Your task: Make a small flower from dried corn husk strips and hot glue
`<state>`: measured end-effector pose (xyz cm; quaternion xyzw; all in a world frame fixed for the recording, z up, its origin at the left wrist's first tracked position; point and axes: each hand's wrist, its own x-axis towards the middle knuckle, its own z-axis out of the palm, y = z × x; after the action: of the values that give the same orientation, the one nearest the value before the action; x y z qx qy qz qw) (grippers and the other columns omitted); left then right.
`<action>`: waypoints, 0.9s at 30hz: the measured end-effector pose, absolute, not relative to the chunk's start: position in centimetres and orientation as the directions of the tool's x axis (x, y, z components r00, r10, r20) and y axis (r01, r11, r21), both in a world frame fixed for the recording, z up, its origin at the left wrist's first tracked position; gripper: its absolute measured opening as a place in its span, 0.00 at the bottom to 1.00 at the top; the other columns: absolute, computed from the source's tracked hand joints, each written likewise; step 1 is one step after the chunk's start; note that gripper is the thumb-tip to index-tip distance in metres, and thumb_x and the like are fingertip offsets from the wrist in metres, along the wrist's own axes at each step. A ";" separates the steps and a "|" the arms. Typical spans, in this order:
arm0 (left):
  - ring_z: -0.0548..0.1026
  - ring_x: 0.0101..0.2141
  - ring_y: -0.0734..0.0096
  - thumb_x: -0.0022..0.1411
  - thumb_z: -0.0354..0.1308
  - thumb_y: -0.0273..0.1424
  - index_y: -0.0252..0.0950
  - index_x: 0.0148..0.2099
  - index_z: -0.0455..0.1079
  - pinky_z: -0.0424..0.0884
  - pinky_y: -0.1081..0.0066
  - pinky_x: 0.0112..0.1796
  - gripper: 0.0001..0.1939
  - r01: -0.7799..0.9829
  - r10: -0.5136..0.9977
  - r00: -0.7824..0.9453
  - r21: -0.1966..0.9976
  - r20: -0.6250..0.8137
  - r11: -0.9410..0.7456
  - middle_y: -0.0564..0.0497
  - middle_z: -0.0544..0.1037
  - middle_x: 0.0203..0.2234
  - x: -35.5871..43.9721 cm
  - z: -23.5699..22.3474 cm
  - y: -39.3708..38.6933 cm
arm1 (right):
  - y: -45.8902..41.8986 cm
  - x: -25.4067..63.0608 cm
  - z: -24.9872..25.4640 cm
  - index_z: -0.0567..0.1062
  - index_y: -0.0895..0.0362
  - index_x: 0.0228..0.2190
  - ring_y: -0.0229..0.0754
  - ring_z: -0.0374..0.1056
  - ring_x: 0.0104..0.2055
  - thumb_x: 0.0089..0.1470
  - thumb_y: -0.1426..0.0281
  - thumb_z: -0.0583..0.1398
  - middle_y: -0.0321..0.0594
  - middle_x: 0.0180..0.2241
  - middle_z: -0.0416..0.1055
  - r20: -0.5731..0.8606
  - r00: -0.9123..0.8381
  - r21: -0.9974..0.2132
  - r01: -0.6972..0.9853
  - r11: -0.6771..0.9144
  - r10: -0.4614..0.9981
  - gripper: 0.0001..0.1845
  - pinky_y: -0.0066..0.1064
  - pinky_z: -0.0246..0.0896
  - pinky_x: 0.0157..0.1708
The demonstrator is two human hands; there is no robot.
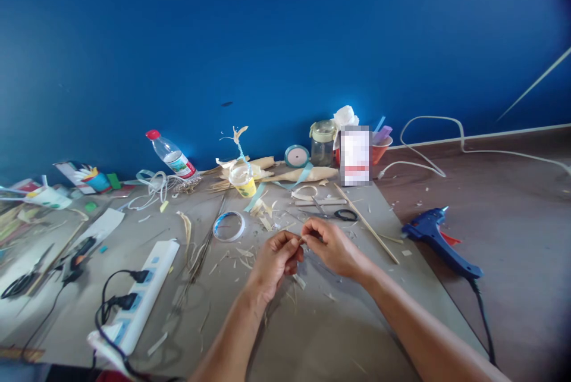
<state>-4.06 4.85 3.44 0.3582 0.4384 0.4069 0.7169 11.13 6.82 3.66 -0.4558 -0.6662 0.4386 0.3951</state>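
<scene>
My left hand (277,260) and my right hand (331,244) meet over the middle of the table, fingertips pinched close together. Between them is something small and thin, mostly hidden by the fingers; its kind I cannot make out. Scraps of pale dried husk (263,209) lie just beyond my hands. A pair of scissors with black handles (345,215) rests behind my right hand. To the left of my left hand lies a roll of tape (229,226). A yellow and white cup (242,181) holding a light blue stem with a husk flower stands farther back.
A blue glue gun (441,239) lies at the right, its cord trailing to the front. At the left are a white power strip (149,293) with plugs and a second pair of scissors (27,278). A bottle (173,159) and a glass jar (323,143) stand near the blue wall.
</scene>
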 end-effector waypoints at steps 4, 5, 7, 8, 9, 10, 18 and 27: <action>0.51 0.13 0.88 0.48 0.63 0.39 0.34 0.28 0.63 0.46 0.79 0.18 0.16 -0.271 0.878 0.305 0.850 -0.369 0.451 0.58 0.67 0.15 -4.1 3.4 5.0 | 6.7 11.0 3.7 0.68 0.57 0.23 0.35 0.58 0.26 0.47 0.73 0.54 0.32 0.22 0.64 0.144 -0.291 -0.935 0.274 0.226 0.946 0.05 0.25 0.52 0.27; 0.51 0.13 0.88 0.48 0.64 0.38 0.34 0.28 0.63 0.45 0.79 0.17 0.15 -0.270 0.875 0.306 0.847 -0.375 0.457 0.58 0.66 0.14 -4.2 3.5 5.0 | 6.7 11.0 3.7 0.68 0.57 0.23 0.35 0.59 0.26 0.48 0.73 0.54 0.32 0.23 0.64 0.142 -0.294 -0.937 0.268 0.224 0.945 0.05 0.26 0.53 0.28; 0.50 0.13 0.88 0.47 0.64 0.37 0.33 0.28 0.63 0.45 0.79 0.17 0.15 -0.271 0.880 0.288 0.849 -0.377 0.453 0.59 0.64 0.13 -4.4 3.8 5.1 | 6.7 11.0 3.6 0.69 0.57 0.27 0.36 0.60 0.28 0.50 0.71 0.54 0.34 0.25 0.66 0.128 -0.282 -0.950 0.239 0.199 0.951 0.04 0.26 0.55 0.28; 0.51 0.13 0.88 0.47 0.64 0.37 0.33 0.27 0.63 0.45 0.79 0.17 0.15 -0.278 0.892 0.261 0.857 -0.368 0.435 0.59 0.64 0.13 -4.7 4.0 5.2 | 6.7 11.0 3.5 0.69 0.58 0.29 0.36 0.61 0.29 0.50 0.70 0.54 0.35 0.26 0.67 0.123 -0.267 -0.957 0.224 0.186 0.956 0.05 0.26 0.56 0.29; 0.51 0.13 0.88 0.47 0.64 0.36 0.33 0.27 0.63 0.45 0.79 0.17 0.15 -0.289 0.905 0.238 0.864 -0.353 0.413 0.59 0.64 0.14 -5.0 4.2 5.2 | 6.7 11.0 3.3 0.70 0.58 0.31 0.37 0.63 0.30 0.51 0.70 0.54 0.36 0.27 0.67 0.128 -0.248 -0.959 0.217 0.184 0.960 0.06 0.27 0.57 0.30; 0.51 0.13 0.88 0.48 0.64 0.36 0.33 0.27 0.63 0.46 0.80 0.17 0.14 -0.308 0.925 0.199 0.875 -0.325 0.374 0.59 0.64 0.14 -5.4 4.4 5.4 | 6.7 10.9 3.2 0.70 0.57 0.33 0.38 0.64 0.31 0.52 0.70 0.55 0.37 0.29 0.68 0.147 -0.235 -0.954 0.221 0.200 0.961 0.07 0.28 0.58 0.31; 0.48 0.13 0.90 0.51 0.63 0.34 0.32 0.28 0.63 0.50 0.81 0.18 0.13 -0.442 0.964 0.116 0.857 -0.239 0.266 0.60 0.64 0.16 -7.7 4.6 6.1 | 5.7 9.1 1.8 0.73 0.56 0.40 0.42 0.66 0.37 0.53 0.78 0.52 0.43 0.35 0.69 0.294 -0.424 -0.785 0.404 0.469 0.857 0.15 0.32 0.59 0.39; 0.48 0.13 0.90 0.52 0.62 0.32 0.32 0.29 0.62 0.49 0.82 0.18 0.11 -0.511 0.954 0.162 0.806 -0.251 0.299 0.60 0.64 0.17 -7.8 4.4 6.3 | 5.7 8.9 0.9 0.73 0.56 0.42 0.45 0.61 0.39 0.52 0.78 0.54 0.44 0.35 0.69 0.380 -0.446 -0.545 0.600 0.586 0.810 0.16 0.37 0.56 0.39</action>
<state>-7.80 6.32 4.39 0.2862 0.3876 0.5185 0.7064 8.87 5.73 0.87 -0.4232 -0.8334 0.1677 0.3133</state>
